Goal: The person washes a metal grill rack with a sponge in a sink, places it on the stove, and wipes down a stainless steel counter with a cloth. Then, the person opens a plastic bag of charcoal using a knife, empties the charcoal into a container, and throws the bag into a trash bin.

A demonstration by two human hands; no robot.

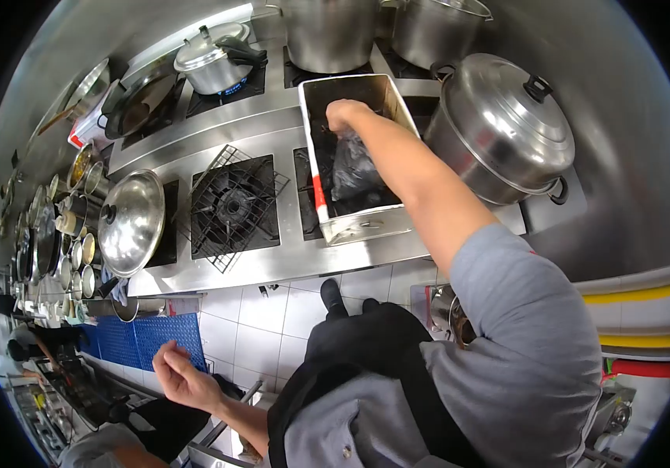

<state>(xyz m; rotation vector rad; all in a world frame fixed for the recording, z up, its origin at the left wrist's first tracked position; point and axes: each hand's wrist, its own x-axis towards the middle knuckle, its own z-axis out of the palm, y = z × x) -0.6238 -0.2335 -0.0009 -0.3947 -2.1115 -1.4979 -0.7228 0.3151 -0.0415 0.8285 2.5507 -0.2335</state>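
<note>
My right arm reaches forward into a white-sided rectangular box (360, 226) with a dark inside, standing on the stove. Inside it, my right hand (347, 115) is closed at the top of a black plastic bag (356, 170); its fingertips are partly hidden. Out to the left, above the floor, my left hand (180, 378) is held with loosely curled fingers, and nothing shows in it.
A large lidded steamer pot (499, 117) stands right of the box. Left are a burner with a wire rack (233, 201) and a big lid (132, 224). A pressure cooker (214, 62) sits over a blue flame. Another person (109, 444) is at lower left.
</note>
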